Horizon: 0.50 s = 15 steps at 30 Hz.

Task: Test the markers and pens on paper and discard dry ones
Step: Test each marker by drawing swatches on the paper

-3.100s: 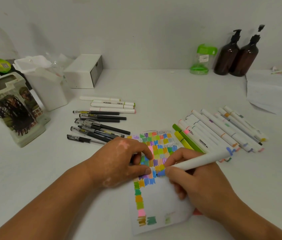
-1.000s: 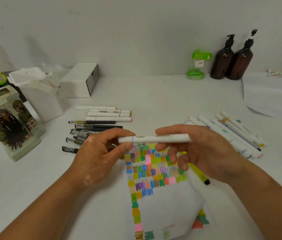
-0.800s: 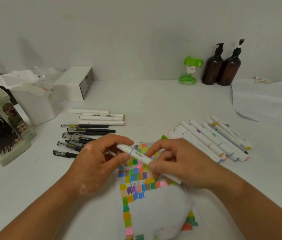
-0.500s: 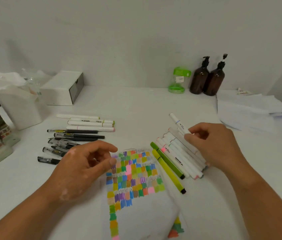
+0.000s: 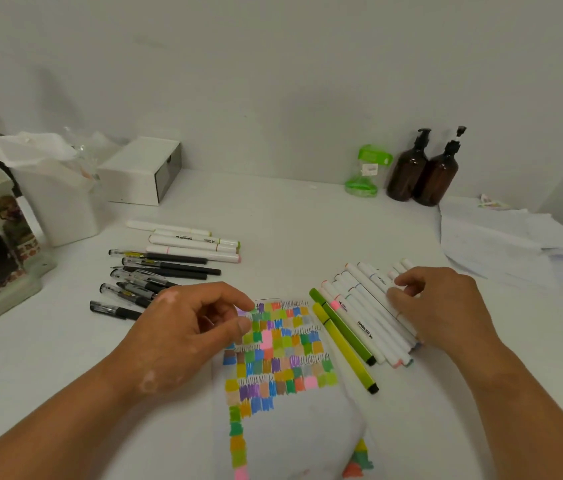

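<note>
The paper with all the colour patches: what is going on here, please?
A person is testing markers on the paper, already partly filled with colour swatches. The left hand hovers over its left edge, holding nothing. The fingers of the right hand touch the row of white markers beside it; whether they grip one is unclear. Black pens lie further left.

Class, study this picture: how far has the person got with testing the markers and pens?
Done: the paper carries many rows of colour patches and black scribbles, so plenty is tested. In hand: the right hand rests on the row of white markers; the left hand holds nothing. Left: the paper's lower part is blank; which black pens or markers remain untested cannot be told.
</note>
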Tool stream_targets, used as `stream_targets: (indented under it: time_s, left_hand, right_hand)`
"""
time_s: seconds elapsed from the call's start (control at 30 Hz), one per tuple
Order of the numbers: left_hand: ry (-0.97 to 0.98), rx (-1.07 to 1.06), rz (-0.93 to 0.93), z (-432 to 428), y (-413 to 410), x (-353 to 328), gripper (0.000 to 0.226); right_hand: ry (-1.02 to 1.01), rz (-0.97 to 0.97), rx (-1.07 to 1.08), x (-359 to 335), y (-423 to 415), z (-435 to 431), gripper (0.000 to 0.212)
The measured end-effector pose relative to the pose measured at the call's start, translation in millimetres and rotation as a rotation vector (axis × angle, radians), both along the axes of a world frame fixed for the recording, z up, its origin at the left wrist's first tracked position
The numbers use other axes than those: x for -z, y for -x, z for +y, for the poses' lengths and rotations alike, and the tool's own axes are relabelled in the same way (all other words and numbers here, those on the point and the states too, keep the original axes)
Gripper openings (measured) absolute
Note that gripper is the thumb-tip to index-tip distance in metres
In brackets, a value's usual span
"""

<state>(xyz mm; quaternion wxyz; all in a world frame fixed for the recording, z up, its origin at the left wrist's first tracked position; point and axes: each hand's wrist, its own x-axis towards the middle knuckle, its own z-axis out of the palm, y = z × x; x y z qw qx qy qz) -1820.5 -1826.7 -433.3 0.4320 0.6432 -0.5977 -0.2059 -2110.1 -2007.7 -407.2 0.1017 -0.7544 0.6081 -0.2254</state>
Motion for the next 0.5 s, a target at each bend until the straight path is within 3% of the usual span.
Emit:
stream_targets:
  time_s: [0.1, 0.23, 0.37, 0.5]
  left_hand:
    - [-0.009, -0.005, -0.006, -0.3, 0.3, -0.4, 0.024]
    - [-0.031, 0.002, 0.008, -0.7, -0.8, -0.8, 0.023]
    - [-0.041, -0.023, 0.050, -0.9, -4.9, -1.5, 0.017]
    - [-0.031, -0.050, 0.095, -1.9, -9.9, -2.7, 0.010]
  right_hand:
    - [0.043, 0.031, -0.072, -8.5, -14.7, 4.5, 0.015]
    - [0.113, 0.061, -0.342, -25.7, -81.4, 11.6, 0.006]
    - [0.076, 0.097, -0.576, -30.0, -172.7, 1.4, 0.016]
    - [0.021, 0.147, -0.673, -21.1, -244.8, -22.8, 0.023]
